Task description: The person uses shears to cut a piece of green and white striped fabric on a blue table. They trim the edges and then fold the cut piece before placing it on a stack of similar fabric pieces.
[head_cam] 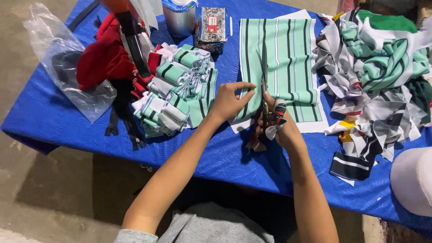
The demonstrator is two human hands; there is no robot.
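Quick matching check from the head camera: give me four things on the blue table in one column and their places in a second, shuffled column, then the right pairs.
Things:
1. scissors
2. clear plastic bag
3. heap of fabric scraps
4. stack of folded striped pieces

Places:
A. far left of the table, beside the red cloth
B. in the right hand, blades on the flat striped fabric
C. just left of the left hand
D. right end of the table

Pairs: 1-B, 2-A, 3-D, 4-C
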